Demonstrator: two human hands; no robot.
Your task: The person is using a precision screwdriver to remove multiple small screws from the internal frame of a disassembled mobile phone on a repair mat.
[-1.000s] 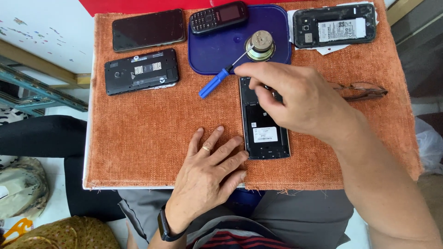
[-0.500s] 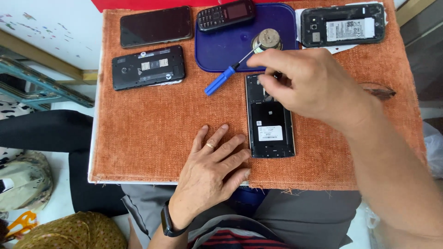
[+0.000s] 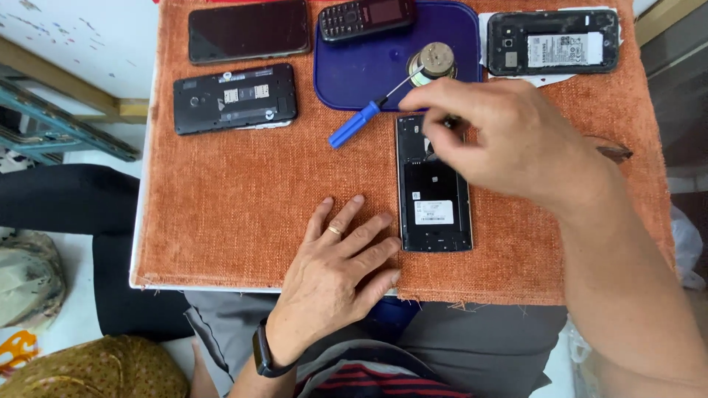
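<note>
While the left hand [image 3: 335, 276] lies flat, fingers spread, just beside it, the right hand [image 3: 509, 140] hovers pinched over the top of the opened phone [image 3: 434, 195], whose long axis runs toward the person.

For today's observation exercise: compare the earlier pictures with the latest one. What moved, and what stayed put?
The right hand shifted slightly up the opened phone, its fingertips now at the top end near the blue screwdriver. Nothing was visibly picked up or released. The left hand stayed flat on the orange cloth; phones, tray and screwdriver kept their places.
</note>
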